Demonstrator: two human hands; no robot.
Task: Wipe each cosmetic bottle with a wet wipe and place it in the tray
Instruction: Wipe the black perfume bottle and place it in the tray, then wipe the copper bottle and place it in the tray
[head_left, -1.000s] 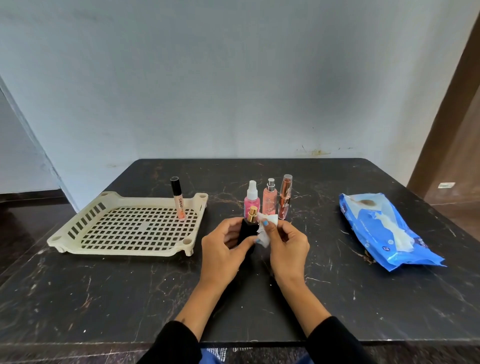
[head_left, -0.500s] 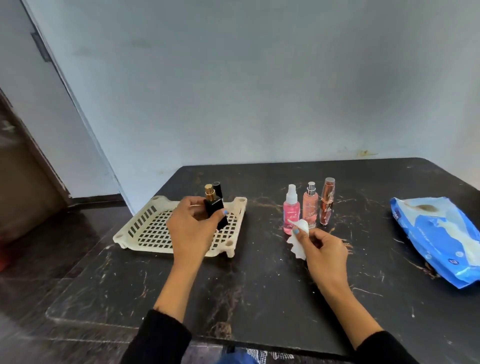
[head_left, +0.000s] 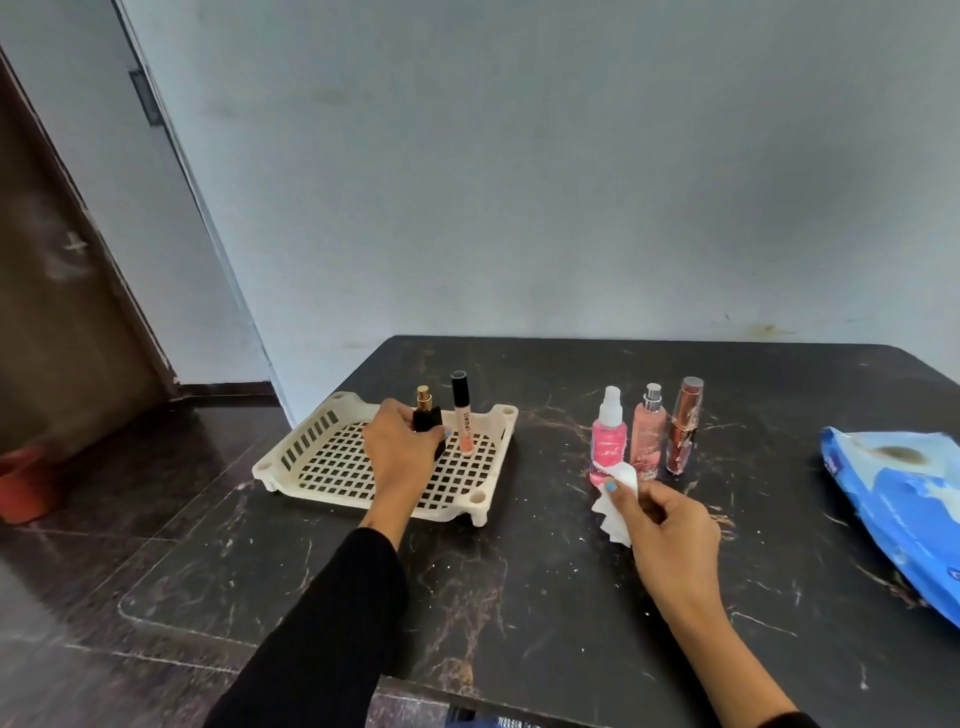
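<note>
My left hand (head_left: 402, 457) grips a small black bottle with a gold cap (head_left: 427, 413) inside the cream lattice tray (head_left: 322, 457), beside an upright lip gloss tube (head_left: 461, 415). My right hand (head_left: 670, 525) pinches a crumpled white wet wipe (head_left: 618, 501) just in front of three upright bottles: a pink spray bottle (head_left: 607, 439), a peach spray bottle (head_left: 648, 434) and a copper-coloured tube (head_left: 684, 426).
A blue wet-wipe pack (head_left: 904, 509) lies at the right edge of the black marble table (head_left: 519, 597). A wall stands behind the table. The floor, a door and a red object (head_left: 23, 488) are to the left.
My left hand carried the black bottle from the table's middle leftward into the tray and lowered it beside the lip gloss. My right hand kept the wipe near the three bottles.
</note>
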